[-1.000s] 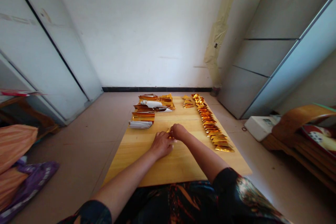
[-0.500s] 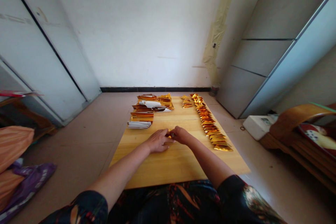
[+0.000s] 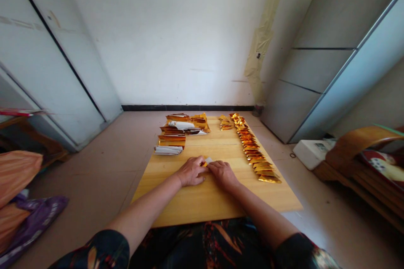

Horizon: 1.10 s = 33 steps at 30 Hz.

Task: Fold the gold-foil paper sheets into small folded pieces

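Head view: both hands have settled onto the pale wooden board (image 3: 195,206) — the left hand (image 3: 191,171) pinching a small gold-and-white foil sachet (image 3: 206,161), the right hand (image 3: 223,175) just beside it, its grip unclear.

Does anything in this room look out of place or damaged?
A long yellowed strip runs down the wall near the corner, looking like old, peeling tape against the otherwise white wall. The gold foil triangles lined up on the wooden board look tidy by comparison.
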Each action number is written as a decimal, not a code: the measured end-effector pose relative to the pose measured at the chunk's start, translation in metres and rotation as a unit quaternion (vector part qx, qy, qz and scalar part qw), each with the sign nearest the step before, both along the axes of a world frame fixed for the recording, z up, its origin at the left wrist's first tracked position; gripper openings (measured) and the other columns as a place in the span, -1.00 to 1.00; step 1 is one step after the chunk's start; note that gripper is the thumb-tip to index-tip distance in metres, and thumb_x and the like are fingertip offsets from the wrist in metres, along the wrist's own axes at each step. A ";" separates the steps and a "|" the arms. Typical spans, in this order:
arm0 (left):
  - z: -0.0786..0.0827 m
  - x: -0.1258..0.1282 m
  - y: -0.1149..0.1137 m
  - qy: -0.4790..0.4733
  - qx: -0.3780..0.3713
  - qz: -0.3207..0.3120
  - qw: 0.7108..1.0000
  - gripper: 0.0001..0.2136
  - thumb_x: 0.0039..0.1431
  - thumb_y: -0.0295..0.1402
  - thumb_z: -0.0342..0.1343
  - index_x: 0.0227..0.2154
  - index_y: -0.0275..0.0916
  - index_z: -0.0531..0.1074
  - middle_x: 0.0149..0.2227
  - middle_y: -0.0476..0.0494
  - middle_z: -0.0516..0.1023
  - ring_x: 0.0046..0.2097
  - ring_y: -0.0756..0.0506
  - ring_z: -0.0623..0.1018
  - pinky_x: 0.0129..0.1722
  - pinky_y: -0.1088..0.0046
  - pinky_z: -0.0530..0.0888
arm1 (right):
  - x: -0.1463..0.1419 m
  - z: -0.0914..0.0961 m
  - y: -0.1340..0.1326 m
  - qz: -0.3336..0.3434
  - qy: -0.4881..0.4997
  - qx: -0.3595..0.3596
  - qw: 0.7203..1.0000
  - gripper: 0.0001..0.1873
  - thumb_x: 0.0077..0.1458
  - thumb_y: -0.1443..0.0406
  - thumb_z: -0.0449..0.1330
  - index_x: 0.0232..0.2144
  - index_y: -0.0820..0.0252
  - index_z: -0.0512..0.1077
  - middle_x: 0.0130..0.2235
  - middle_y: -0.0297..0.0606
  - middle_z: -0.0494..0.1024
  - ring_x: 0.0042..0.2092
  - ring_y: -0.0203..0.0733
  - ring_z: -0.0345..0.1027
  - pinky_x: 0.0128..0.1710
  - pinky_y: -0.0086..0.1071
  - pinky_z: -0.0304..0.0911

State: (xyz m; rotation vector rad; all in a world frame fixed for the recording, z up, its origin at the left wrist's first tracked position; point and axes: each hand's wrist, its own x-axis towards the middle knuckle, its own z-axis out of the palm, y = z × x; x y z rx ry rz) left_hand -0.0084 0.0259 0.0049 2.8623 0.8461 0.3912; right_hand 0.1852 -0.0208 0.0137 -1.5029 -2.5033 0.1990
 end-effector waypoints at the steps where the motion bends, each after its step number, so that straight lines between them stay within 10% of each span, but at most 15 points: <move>1: 0.001 0.001 -0.002 0.008 0.002 0.009 1.000 -0.68 0.01 -0.23 0.13 -0.11 -0.05 0.47 -0.05 -0.13 0.31 -0.05 -0.17 0.38 0.02 0.24 0.33 | 0.001 -0.001 -0.001 -0.002 0.006 0.001 1.000 -0.72 0.21 0.32 0.00 -0.04 0.08 0.33 -0.06 -0.19 0.48 0.02 -0.16 0.24 -0.05 -0.32 0.07; 7: 0.002 0.009 -0.015 0.011 -0.003 0.064 0.998 -0.61 0.05 -0.19 0.12 -0.01 0.06 0.39 -0.12 -0.11 0.31 -0.07 -0.16 0.37 -0.03 0.22 0.33 | 0.004 -0.006 0.012 -0.070 0.037 -0.030 0.996 -0.81 0.22 0.36 -0.03 -0.17 0.17 0.35 -0.23 -0.22 0.52 -0.15 -0.23 0.36 -0.13 -0.39 0.06; 33: -0.015 0.015 0.013 -0.099 -0.019 0.125 0.987 -0.83 0.03 -0.55 0.06 -0.41 -0.19 0.52 -0.32 -0.05 0.60 -0.25 -0.07 0.52 -0.18 0.41 0.39 | 0.030 0.011 0.050 0.065 -0.096 0.014 0.993 -0.80 0.11 0.17 0.17 -0.25 0.06 0.53 -0.21 -0.20 0.48 -0.12 -0.15 0.23 -0.19 -0.36 0.05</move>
